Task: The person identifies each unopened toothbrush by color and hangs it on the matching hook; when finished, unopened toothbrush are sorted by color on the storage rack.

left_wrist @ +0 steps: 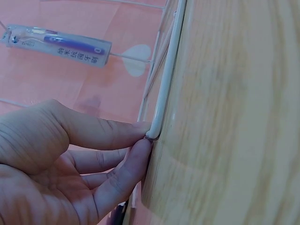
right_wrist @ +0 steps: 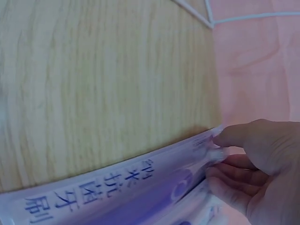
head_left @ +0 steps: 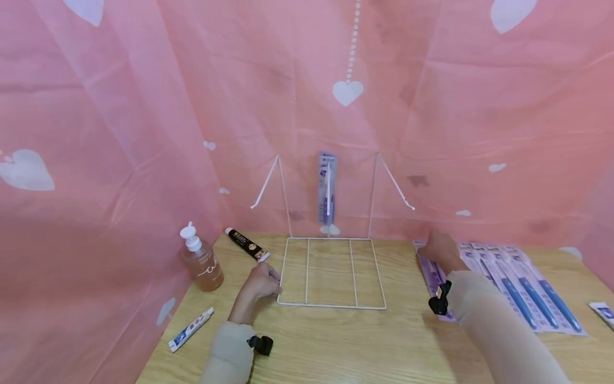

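Observation:
A white wire display rack (head_left: pixel 331 306) stands on the wooden table, with three hooked arms at its back. My left hand (head_left: pixel 261 280) is at its front left corner; in the left wrist view, thumb and fingertips pinch the wire (left_wrist: pixel 164 89). A packaged toothbrush (head_left: pixel 328 186) hangs on the middle hook. On the right, my right hand (head_left: pixel 440 249) holds the far end of a purple packaged toothbrush (right_wrist: pixel 136 187), thumb on one side and fingers on the other. Its pack lies along the table, partly hidden under the forearm in the head view.
Several packaged toothbrushes (head_left: pixel 523 288) lie side by side right of my right hand. A pump bottle (head_left: pixel 203 266), a black toothpaste tube (head_left: pixel 247 244) and a white tube (head_left: pixel 191 329) are on the left. Another tube (head_left: pixel 603 313) lies at the right edge. Pink cloth (head_left: pixel 307 106) hangs behind.

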A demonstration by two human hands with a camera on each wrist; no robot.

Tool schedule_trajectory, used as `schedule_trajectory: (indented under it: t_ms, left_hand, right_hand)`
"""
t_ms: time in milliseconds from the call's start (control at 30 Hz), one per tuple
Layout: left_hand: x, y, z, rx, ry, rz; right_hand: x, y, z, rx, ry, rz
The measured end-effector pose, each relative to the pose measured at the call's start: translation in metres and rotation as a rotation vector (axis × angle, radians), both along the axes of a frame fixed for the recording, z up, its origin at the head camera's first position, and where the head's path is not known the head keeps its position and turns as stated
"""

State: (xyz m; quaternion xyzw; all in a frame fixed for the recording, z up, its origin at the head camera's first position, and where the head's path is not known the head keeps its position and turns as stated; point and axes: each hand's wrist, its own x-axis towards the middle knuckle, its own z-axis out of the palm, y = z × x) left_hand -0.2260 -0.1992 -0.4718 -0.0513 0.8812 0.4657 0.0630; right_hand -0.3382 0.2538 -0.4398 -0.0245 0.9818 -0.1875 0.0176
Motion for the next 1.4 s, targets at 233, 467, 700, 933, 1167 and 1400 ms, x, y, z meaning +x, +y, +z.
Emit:
schedule_trajectory:
  t_ms: [233,467,700,933,1167,1400]
  left_hand:
    - [0.001,0.006,0.002,0.067,-0.038,0.023]
    - [0.001,0.006,0.002,0.056,-0.026,0.019]
    - [0.000,0.003,0.003,0.026,-0.004,0.008]
    - [0.000,0.001,0.002,0.016,0.030,0.005]
    - [0.002,0.001,0.002,0.029,0.012,-0.002]
    - [0.003,0.002,0.003,-0.009,0.019,-0.005]
  right_hand:
    - [0.001,0.002,0.000,0.044,0.018,0.039]
    - [-0.004,-0.004,0.008,0.050,0.111,0.143]
    - [-0.001,-0.019,0.038,-0.020,0.239,0.232]
    - [0.010,-0.035,0.069,-0.032,0.331,0.268]
    - [0.035,-0.058,0.086,-0.041,0.384,0.313]
    - [0.063,-0.090,0.105,-0.091,0.522,0.376]
